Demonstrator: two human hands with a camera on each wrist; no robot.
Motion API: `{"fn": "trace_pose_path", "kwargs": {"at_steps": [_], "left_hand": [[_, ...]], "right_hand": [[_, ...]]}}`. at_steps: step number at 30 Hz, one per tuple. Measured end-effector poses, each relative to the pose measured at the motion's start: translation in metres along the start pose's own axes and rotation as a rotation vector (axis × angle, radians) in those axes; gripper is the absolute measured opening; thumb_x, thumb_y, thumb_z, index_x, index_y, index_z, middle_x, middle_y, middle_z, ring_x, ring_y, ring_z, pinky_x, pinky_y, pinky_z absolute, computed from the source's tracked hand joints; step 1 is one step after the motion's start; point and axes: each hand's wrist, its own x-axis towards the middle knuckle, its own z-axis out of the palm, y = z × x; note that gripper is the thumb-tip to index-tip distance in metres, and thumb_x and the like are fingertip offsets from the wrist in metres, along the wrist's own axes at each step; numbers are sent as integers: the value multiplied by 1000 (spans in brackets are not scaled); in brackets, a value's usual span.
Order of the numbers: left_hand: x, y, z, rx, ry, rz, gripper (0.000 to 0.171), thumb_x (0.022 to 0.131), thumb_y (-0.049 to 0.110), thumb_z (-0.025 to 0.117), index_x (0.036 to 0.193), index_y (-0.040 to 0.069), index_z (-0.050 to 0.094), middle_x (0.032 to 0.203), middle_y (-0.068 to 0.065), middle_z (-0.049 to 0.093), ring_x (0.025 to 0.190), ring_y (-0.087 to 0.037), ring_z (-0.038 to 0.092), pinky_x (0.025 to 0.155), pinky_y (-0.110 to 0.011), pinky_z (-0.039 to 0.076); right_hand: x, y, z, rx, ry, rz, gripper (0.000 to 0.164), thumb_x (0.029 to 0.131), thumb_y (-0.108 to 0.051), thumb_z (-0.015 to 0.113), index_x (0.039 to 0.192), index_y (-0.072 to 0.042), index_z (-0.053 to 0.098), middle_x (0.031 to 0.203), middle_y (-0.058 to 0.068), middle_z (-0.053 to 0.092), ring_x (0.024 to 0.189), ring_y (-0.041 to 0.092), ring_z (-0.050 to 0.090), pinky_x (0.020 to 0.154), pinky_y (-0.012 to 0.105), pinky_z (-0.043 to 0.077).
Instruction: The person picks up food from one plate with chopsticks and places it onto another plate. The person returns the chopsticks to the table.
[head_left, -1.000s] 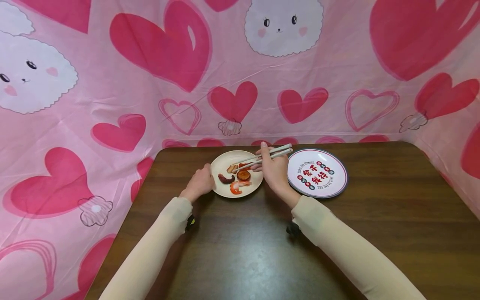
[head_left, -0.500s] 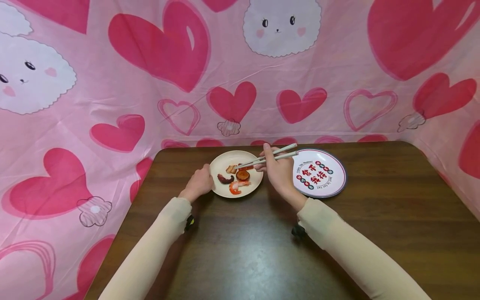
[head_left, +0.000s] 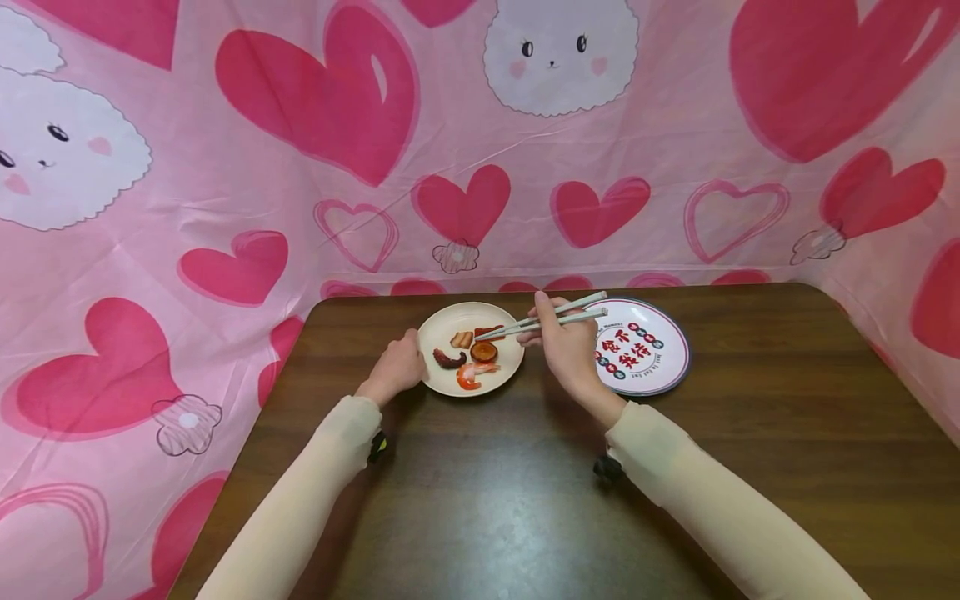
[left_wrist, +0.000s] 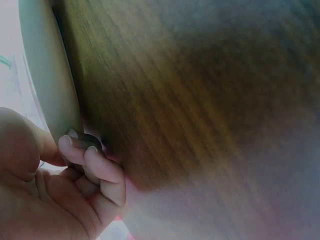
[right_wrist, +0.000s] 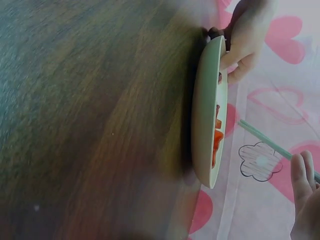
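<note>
In the head view my left hand (head_left: 396, 367) grips the left rim of a cream plate (head_left: 517, 363), thumb above and fingers curled beneath. My right hand (head_left: 568, 348) holds a pair of pale chopsticks (head_left: 504, 332), tips close together over the plate. The right wrist view shows the chopsticks (right_wrist: 266, 140) above the rim, with nothing visible between the tips. On the plate lie a shrimp (head_left: 468, 379), a round brown mushroom-like piece (head_left: 483, 352), a dark red octopus tentacle (head_left: 448, 360), tan pieces (head_left: 461, 340) and a reddish strip (head_left: 490, 332) partly behind the chopsticks.
A white plate (head_left: 663, 362) with a blue rim and red characters stands to the right, partly behind my right hand. Both plates rest on a dark wooden table (head_left: 480, 500). Pink heart-patterned cloth (head_left: 525, 150) hangs behind the table and along its sides.
My right hand has drawn to the right with the chopsticks, their tips moving off the tan pieces toward the reddish strip. My left hand stays on the cream plate's rim.
</note>
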Motion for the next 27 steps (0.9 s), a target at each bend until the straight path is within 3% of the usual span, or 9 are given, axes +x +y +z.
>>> {"fn": "trace_pose_path", "kwargs": {"at_steps": [4,9,27], "left_hand": [[0,0,0,-4,-2,-9,35,102,8,53,134,-6,46,100,-20,66,84,-30,64,80,-45,54],[0,1,-1,-6,2,0,35,102,8,54,133,-6,46,101,-21,66,84,-31,65,81,-46,54],[0,1,0,-6,-5,-5,36,103,8,53,135,-7,45,100,-20,66,83,-30,64,81,-45,54]], "right_hand": [[-2,-2,-4,-11,-3,-19,47,107,-29,64,96,16,66,76,30,69,61,29,74,61,51,58],[-5,-6,-7,-19,-4,-13,46,107,-30,64,95,15,66,77,27,71,62,25,74,61,43,60],[-9,-8,-21,-31,-13,-1,59,112,-40,49,96,14,65,80,31,71,63,29,75,62,40,60]]}}
